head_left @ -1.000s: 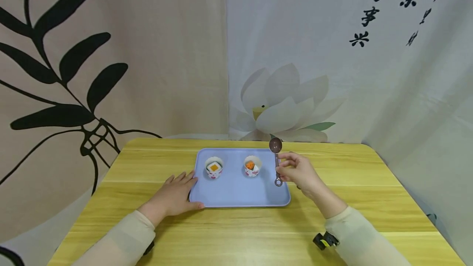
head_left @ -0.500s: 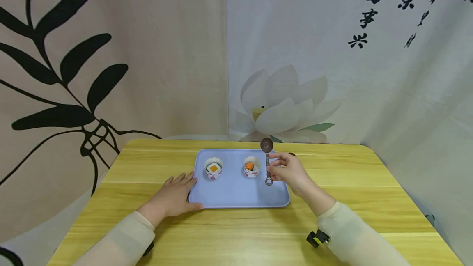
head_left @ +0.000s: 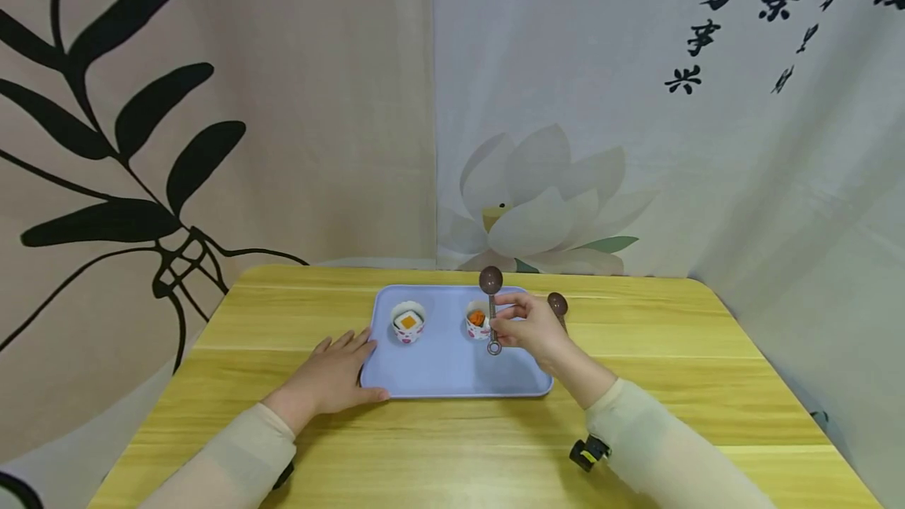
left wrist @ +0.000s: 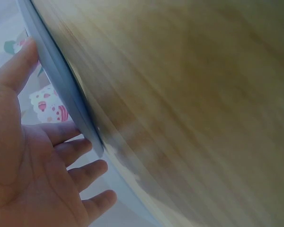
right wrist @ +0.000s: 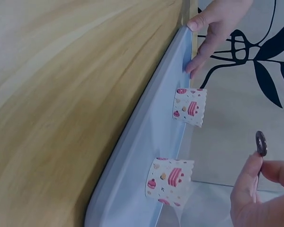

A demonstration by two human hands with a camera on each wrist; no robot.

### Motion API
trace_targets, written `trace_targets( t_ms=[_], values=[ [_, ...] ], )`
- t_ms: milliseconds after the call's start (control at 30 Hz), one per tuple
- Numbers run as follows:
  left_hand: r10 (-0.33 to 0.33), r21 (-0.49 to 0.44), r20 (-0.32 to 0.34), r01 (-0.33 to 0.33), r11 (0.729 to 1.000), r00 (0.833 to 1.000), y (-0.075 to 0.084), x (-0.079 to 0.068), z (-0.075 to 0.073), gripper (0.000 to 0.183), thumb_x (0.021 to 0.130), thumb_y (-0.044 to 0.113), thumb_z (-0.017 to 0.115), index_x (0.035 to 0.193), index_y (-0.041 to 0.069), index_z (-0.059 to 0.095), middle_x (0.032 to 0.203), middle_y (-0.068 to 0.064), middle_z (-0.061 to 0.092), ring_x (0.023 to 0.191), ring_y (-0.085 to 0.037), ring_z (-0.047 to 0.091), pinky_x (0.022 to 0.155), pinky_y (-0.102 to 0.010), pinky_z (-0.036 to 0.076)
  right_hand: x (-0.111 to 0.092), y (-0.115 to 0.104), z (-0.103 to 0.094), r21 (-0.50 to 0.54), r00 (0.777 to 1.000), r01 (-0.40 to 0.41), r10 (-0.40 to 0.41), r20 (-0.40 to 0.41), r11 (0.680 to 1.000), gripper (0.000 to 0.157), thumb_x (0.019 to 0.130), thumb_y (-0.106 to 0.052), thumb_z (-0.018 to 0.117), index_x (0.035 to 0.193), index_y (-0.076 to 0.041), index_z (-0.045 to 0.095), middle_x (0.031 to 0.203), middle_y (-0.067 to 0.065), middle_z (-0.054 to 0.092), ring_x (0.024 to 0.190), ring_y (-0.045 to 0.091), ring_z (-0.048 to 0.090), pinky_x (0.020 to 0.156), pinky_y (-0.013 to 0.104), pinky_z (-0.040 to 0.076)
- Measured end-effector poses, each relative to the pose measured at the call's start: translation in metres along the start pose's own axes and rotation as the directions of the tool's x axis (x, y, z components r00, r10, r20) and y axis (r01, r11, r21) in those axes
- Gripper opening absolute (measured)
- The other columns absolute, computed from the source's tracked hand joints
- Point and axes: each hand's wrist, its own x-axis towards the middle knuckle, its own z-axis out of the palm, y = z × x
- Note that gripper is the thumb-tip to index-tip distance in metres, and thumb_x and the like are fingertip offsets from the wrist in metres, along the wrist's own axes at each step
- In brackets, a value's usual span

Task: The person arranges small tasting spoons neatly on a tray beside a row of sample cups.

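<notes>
My right hand pinches the handle of a brown measuring spoon, which stands upright with its bowl on top and its ring end down. It overlaps the right side of a white patterned paper cup with an orange piece inside. In the right wrist view, thumb and finger meet near the ring end of the spoon. A second paper cup, on the left, has a white piece with an orange square on top. Both cups stand on a light blue tray. My left hand rests at its left edge, fingers spread, thumb at the front corner.
Behind my right hand, another brown spoon lies on the wooden table, partly hidden. A printed curtain hangs behind the table's far edge.
My right hand has moved left with the measuring spoon, from the tray's right side to the right-hand cup. The spoon behind it has come into view. My left hand stays put.
</notes>
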Motion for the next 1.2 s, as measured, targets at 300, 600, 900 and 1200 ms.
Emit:
trace_targets(
  t_ms=[300, 600, 900, 1200],
  values=[
    [0.003, 0.007, -0.001, -0.003, 1.000, 1.000, -0.001, 0.000, 0.000, 0.098, 0.084, 0.067, 0.067, 0.150, -0.002, 0.043, 0.161, -0.020, 0.029, 0.146, -0.047, 0.026, 0.115, -0.067, 0.017, 0.008, 0.003, 0.015, 0.021, 0.999, -0.023, 0.022, 0.037, 1.000, 0.039, 0.089, 0.007, 0.066, 0.127, 0.009, 0.056, 0.091, 0.011, 0.062, 0.069, 0.014, 0.064, 0.066, 0.028, 0.059],
    [0.002, 0.011, 0.002, -0.002, 1.000, 1.000, -0.002, 0.000, 0.000, 0.099, 0.084, 0.068, 0.066, 0.150, -0.002, 0.042, 0.161, -0.020, 0.029, 0.146, -0.047, 0.026, 0.115, -0.067, 0.017, 0.014, 0.006, 0.030, -0.008, 0.999, -0.042, 0.042, 0.031, 0.999, 0.035, 0.088, 0.008, 0.068, 0.121, 0.007, 0.060, 0.087, 0.010, 0.063, 0.067, 0.015, 0.066, 0.065, 0.031, 0.060],
    [0.002, 0.009, 0.002, -0.002, 1.000, 1.000, -0.002, 0.000, 0.000, 0.099, 0.084, 0.068, 0.066, 0.150, -0.001, 0.043, 0.161, -0.020, 0.029, 0.146, -0.047, 0.026, 0.115, -0.067, 0.017, 0.017, 0.008, 0.039, -0.039, 0.996, -0.066, 0.068, 0.054, 0.997, 0.034, 0.088, 0.010, 0.068, 0.120, 0.008, 0.060, 0.089, 0.012, 0.063, 0.067, 0.016, 0.067, 0.064, 0.032, 0.061],
    [0.001, 0.008, 0.003, -0.001, 1.000, 1.000, 0.000, 0.000, -0.001, 0.098, 0.084, 0.067, 0.067, 0.149, -0.002, 0.043, 0.160, -0.020, 0.030, 0.145, -0.047, 0.027, 0.115, -0.067, 0.017, 0.020, 0.013, 0.050, -0.084, 0.996, -0.045, 0.051, 0.073, 0.995, 0.035, 0.086, 0.011, 0.069, 0.118, 0.010, 0.058, 0.083, 0.011, 0.060, 0.062, 0.017, 0.064, 0.062, 0.033, 0.061]
  ],
)
